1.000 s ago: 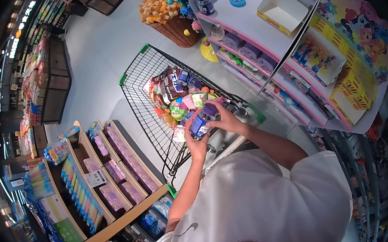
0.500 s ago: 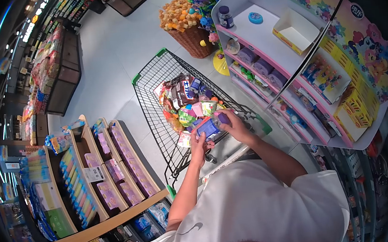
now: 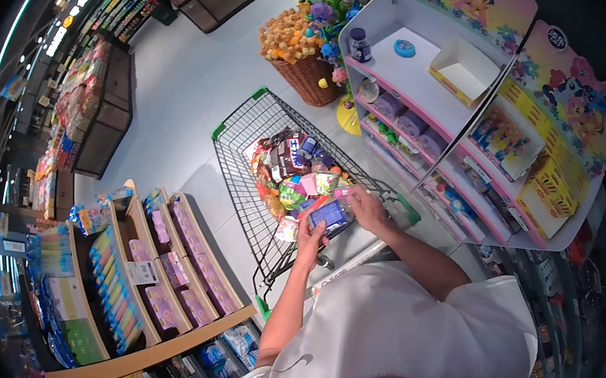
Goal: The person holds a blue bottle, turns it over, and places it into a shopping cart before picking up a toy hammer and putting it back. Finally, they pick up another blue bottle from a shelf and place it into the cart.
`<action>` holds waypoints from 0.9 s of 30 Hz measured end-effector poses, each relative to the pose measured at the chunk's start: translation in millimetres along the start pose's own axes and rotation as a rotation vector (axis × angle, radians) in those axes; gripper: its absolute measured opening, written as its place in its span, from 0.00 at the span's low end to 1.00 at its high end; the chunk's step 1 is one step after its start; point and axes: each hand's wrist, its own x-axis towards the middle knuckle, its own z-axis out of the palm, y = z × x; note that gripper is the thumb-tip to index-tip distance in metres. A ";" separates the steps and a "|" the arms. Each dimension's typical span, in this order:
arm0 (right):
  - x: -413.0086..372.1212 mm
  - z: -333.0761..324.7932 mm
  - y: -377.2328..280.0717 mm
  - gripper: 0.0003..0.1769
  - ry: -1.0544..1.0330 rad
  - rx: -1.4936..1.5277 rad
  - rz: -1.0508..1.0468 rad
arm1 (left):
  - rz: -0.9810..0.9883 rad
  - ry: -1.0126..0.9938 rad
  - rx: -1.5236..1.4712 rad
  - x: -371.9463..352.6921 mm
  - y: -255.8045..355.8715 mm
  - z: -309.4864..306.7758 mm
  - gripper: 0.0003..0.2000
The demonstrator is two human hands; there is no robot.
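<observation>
I hold a jar with a blue label (image 3: pixel 332 217) above the near end of the shopping cart (image 3: pixel 245 162). My left hand (image 3: pixel 310 241) is closed around its left side. My right hand (image 3: pixel 370 210) is closed at the jar's other end, and its fingers hide the lid. Below and beyond lie snack packs in the cart: a dark brown bag with white lettering (image 3: pixel 287 155), a green and white pack (image 3: pixel 326 181), and several purple and blue containers (image 3: pixel 307 146).
A white and pink display stand (image 3: pixel 411 93) rises at the right, with a purple-lidded jar (image 3: pixel 359 45) on its top shelf. A wicker basket (image 3: pixel 306 78) of brown snacks stands beyond the cart. Stepped shelves of packs (image 3: pixel 168 277) are at the left.
The jar has turned, so its blue label faces up more. Its purple lid, visible before, is now covered by my right hand. The view has shifted slightly.
</observation>
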 end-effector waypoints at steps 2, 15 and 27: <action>-0.1 -2.6 0.4 0.14 -0.043 -0.002 0.011 | 0.019 -0.008 0.002 -0.4 -1.4 0.1 0.25; -2.6 -4.5 0.5 0.17 -0.078 -0.072 0.103 | 0.144 0.071 0.048 -6.8 -3.5 12.3 0.31; -2.5 -10.6 -11.7 0.20 -0.183 -0.073 0.121 | 0.012 0.132 -0.058 5.2 -18.4 -3.4 0.24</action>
